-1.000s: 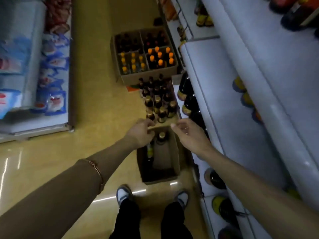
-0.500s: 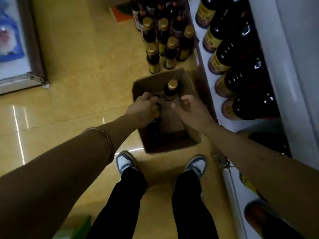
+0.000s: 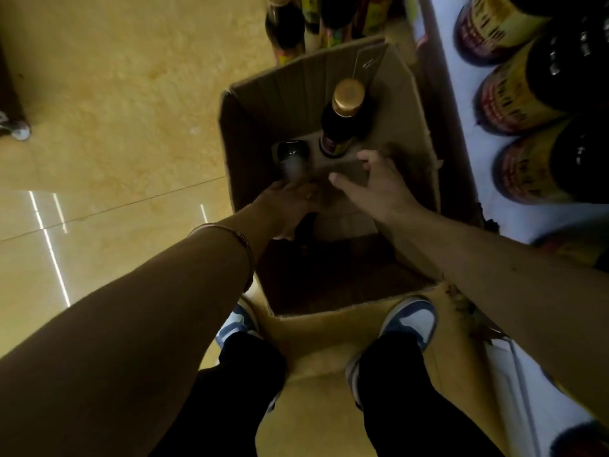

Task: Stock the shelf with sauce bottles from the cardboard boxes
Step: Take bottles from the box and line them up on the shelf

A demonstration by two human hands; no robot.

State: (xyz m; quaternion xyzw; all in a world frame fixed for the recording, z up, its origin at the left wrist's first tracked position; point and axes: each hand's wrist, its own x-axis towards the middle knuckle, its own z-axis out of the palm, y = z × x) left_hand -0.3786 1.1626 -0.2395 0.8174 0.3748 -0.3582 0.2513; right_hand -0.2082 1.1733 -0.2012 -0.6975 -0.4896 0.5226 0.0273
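Head view, looking straight down into an open cardboard box [image 3: 389, 77] on the tan tiled floor [image 3: 115, 94], just in front of the person's two blue-and-white shoes [image 3: 412, 319]. Both arms reach into the box. Left hand [image 3: 286, 206] is low inside, near the box's left wall, fingers curled around something dark at the neck of a blurred dark bottle [image 3: 291, 159]; the grip looks closed on it, though motion blur hides the fingertips. A thin bangle [image 3: 227, 230] sits on the left wrist. Right hand [image 3: 375, 186] hovers over the cardboard insert, fingers spread apart and slightly bent, holding nothing; cannot tell whether the fingertips touch the cardboard. One gold-capped bottle [image 3: 344, 117] of dark sauce stands upright toward the far end of the box, seated in a hole of the insert, apart from both hands. Near end of the box is in shadow. Beyond the box's far wall, more bottles stand on the floor [image 3: 286, 24], only partly in frame. To the right, the white shelf [image 3: 461, 94] runs alongside the box, carrying a row of large dark bottles with yellow-and-red labels [image 3: 514, 103]. Black trousers [image 3: 412, 407] fill the bottom.
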